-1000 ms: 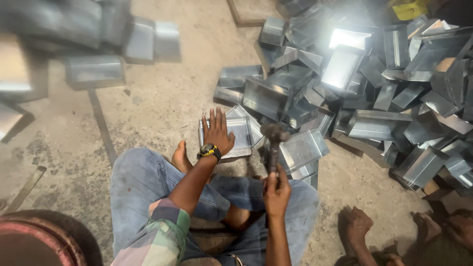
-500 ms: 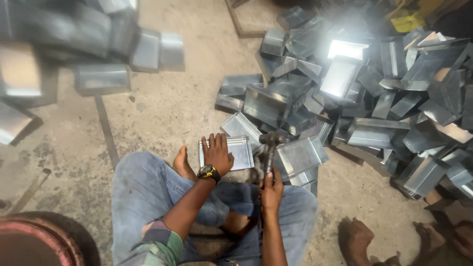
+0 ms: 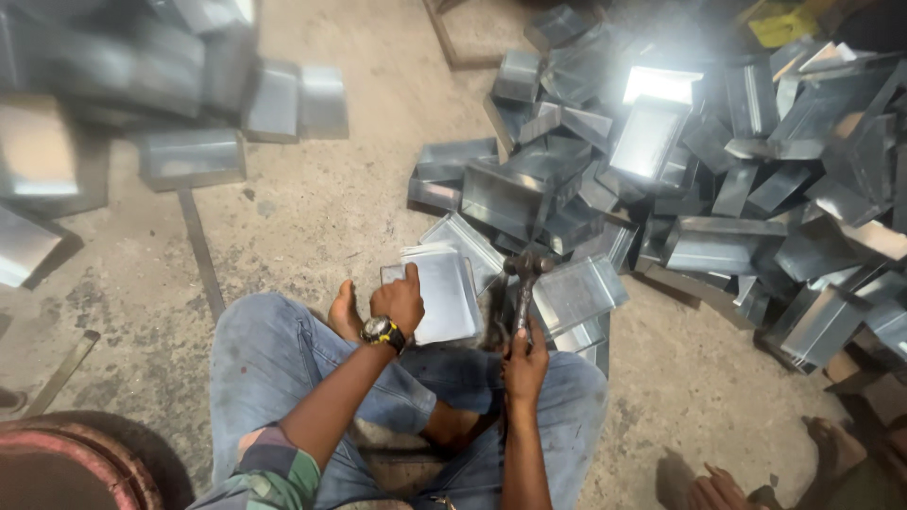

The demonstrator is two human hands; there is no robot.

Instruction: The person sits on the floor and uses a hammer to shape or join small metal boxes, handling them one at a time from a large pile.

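Two hands | left hand point(image 3: 399, 300) flat on thin metal sheet point(image 3: 444, 293) | right hand point(image 3: 522, 364) gripping hammer point(image 3: 522, 288)

The left hand point(image 3: 399, 300) has slid to the metal sheet's point(image 3: 444, 293) near-left corner.

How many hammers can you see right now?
1: the hammer is upright in the right hand, beside the metal tray under the left hand. Others may be hidden under the tray pile.
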